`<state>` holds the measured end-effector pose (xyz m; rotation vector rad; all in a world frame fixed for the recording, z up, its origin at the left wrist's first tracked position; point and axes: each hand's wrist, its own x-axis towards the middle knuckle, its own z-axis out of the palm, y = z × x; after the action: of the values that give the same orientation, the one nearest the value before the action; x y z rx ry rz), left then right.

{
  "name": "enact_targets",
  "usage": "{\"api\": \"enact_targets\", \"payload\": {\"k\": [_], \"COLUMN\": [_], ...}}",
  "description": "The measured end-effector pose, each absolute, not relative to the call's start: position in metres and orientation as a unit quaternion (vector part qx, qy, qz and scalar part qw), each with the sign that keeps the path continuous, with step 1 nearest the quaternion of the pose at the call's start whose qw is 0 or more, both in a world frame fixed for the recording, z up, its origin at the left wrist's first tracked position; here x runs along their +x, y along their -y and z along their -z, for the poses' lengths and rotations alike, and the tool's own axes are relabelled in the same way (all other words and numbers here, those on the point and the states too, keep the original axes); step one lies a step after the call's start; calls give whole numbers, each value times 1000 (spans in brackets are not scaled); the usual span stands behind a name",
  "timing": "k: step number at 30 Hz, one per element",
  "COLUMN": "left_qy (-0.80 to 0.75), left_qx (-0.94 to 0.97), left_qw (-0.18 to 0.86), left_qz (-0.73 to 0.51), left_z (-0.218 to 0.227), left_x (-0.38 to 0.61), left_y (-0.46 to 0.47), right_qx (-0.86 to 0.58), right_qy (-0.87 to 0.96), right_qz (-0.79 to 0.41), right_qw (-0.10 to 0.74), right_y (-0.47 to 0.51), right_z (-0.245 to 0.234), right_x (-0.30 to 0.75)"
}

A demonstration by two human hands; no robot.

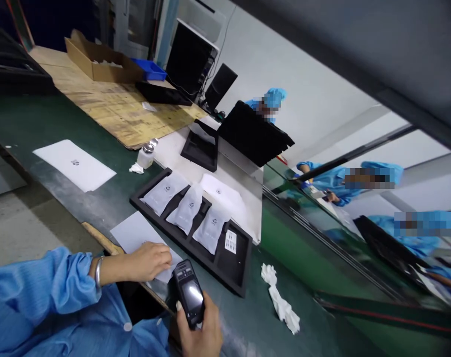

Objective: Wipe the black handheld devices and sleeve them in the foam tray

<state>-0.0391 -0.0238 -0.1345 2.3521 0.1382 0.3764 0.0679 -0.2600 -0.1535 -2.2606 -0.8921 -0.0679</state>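
Observation:
In my right hand (203, 325) is a black handheld device (190, 292) with a small lit screen and buttons above it; the fingers wrap round its lower part. My left hand (153, 261) rests on a white sheet or sleeve (136, 232) at the table edge, its fingers curled together; whether it pinches anything is hidden. Just beyond both hands lies a black foam tray (228, 277). Several of its compartments hold a white printed pouch, such as the nearest pouch (211, 229). A small label sheet (230, 241) lies in the end compartment.
A white printed sleeve (76, 163) lies at left, near a pump bottle (146, 156). Crumpled tissue (281, 300) is at right. Further back are another black tray (201, 146), a cardboard box (98, 62) and a blue bin (151, 70). Several people in blue work across the glass.

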Motion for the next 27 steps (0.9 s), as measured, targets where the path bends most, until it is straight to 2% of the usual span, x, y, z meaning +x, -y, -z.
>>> {"api": "enact_targets", "payload": {"k": [5,11,15,21,27], "left_qy": [-78,-141,-191,-208,-204], "left_qx": [898,733,672,561,519], "left_qw": [402,644,694,788,823], "left_qz": [-164,-167,-173,-147,-111], "left_z": [135,137,142,147,149], "left_x": [-44,-43,-38,-36,-39], "left_y": [30,29,14,-2,-28], "right_qx": [-855,-815,-816,-814,-802], "right_qy": [381,463,451,436,458], "right_qz": [21,-35,-53,-145,-165], "right_qw": [351,348,357,355,347], "right_y": [267,263,251,213,194], "right_z": [155,151,144,116,111], "right_x": [63,65,75,72,83]}}
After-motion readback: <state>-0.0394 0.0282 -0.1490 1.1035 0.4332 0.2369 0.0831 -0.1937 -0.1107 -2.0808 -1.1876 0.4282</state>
